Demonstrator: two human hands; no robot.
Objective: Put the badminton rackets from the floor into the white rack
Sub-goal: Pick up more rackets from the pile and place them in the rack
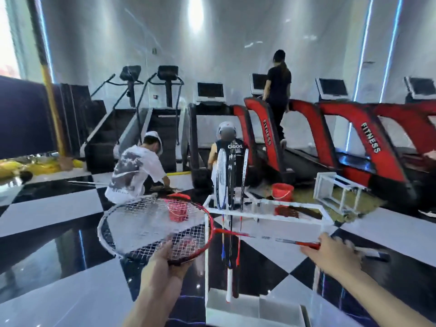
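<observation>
While both bare hands carry it, the red-framed badminton racket with white strings [155,227] lies nearly flat in the air, just left of and partly in front of the white tubular metal rack [264,210]. Left hand [168,260]: grip clenched on the near rim of the racket head, thumb over the strings, fingers under the frame. Right hand [330,252]: grip wrapped around the racket at the handle end; the white handle tip [370,250] pokes out past the fist, blurred. The thin red shaft [247,234] crosses in front of the rack's front left post.

Rack stands on the black-and-white checkered glossy floor [59,208], with a white box base [250,310] at the bottom. Three rackets stand upright in its left end, handles down, heads above the top rail: a white-and-blue racket [221,178], a black racket [231,180], and a thin dark racket seen edge-on [244,178]. Their handles hang down to the base.

Beyond the rack: an orange plastic bucket [282,191] and a second white frame rack tipped on its side [339,192]. A red bucket [179,210] shows through the racket strings. Two people crouch on the floor farther back, one in a white printed T-shirt [133,166], one in a dark vest [232,147]. A third person in black [278,90] stands on a red-and-black treadmill [266,138].
</observation>
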